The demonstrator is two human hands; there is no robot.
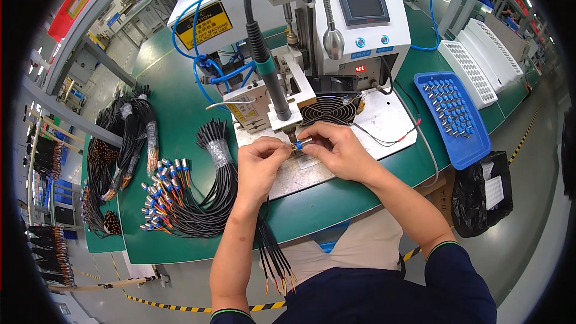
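Note:
My right hand pinches a small silver-and-blue cylindrical connector between thumb and fingers. Close beside it, my left hand has its thumb and fingertips pressed together on the thin wire ends of a black cable, mostly hidden by the fingers. Both hands meet just under the tip of a soldering iron mounted on the white machine. Below my left wrist, several black cables with bare coloured wire ends hang over the table edge.
Left of my hands lie cables with blue-and-silver connectors and a wrapped cable bundle. More bundles lie farther left. A blue tray of connectors sits right, near white perforated trays. A fan stands behind my hands.

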